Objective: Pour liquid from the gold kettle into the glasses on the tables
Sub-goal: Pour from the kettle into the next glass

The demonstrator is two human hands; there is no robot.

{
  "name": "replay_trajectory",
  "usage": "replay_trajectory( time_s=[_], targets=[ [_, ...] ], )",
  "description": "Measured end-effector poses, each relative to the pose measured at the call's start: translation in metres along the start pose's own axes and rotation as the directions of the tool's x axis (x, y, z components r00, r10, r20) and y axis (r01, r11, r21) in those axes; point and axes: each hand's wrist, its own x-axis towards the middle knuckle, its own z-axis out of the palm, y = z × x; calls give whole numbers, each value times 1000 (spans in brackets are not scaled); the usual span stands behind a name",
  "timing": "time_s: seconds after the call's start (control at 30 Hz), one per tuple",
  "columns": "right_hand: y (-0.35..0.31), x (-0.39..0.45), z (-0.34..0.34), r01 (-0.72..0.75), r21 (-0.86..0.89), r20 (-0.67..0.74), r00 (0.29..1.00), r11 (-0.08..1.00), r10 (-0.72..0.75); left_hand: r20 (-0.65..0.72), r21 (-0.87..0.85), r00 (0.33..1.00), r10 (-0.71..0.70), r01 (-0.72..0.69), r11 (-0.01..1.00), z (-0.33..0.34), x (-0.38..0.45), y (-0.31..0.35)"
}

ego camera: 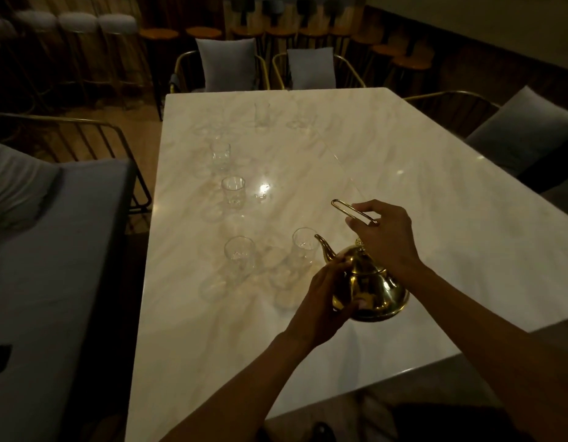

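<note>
1. The gold kettle (pixel 370 287) sits low over the near right part of the white marble tabletop (pixel 403 148); whether its base touches the surface cannot be told; it leans slightly toward the spout side.
2. Its spout (pixel 324 248) points up and to the left, the tip right beside the rim of the nearest right glass (pixel 303 247); the kettle's long axis, spout to rear, runs from upper left to lower right.
3. The wire handle (pixel 352 213) stands raised above the lid knob and reaches out to the upper left.
4. The right hand (pixel 384 234) is curled closed around the handle, fingers wrapped over the wire.
5. The left hand (pixel 327 298) is spread and pressed against the kettle's left flank, fingertips near the spout's root, thumb low on the belly.
6. Another glass (pixel 239 255) stands left of the first; two more, a middle glass (pixel 233 193) and a farther glass (pixel 221 154), line up beyond it; a far glass (pixel 262 113) stands near the table's far end; their contents cannot be made out.
7. Cushioned chairs (pixel 227 63) ring the table in dim light.
</note>
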Motion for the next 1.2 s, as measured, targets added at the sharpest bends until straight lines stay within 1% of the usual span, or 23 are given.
replay_trajectory(
  time_s=[0.27, 0.5, 0.8, 1.0, 1.2],
  targets=[
    [1, 11, 2, -25, -13, 46, 999, 1000, 26, -30, -6, 998, -59, 59, 998, 4, 3, 5],
    [4, 18, 4, -7, -37, 77, 997, 999, 9, -31, -4, 996, -89, 89, 996, 3, 5, 10],
    [9, 27, 7, 5, -58, 103, 995, 998, 1, -73, -23, 995, -67, 65, 998, 3, 9, 14],
    [11, 31, 10, -10, -81, 112, 993, 997, 19, -57, -21, 993, -102, 101, 995, 4, 11, 10],
    [12, 31, 11, -13, -74, 115, 993, 997, 22, -41, -32, 993, -109, 108, 994, 5, 12, 6]
  ],
)
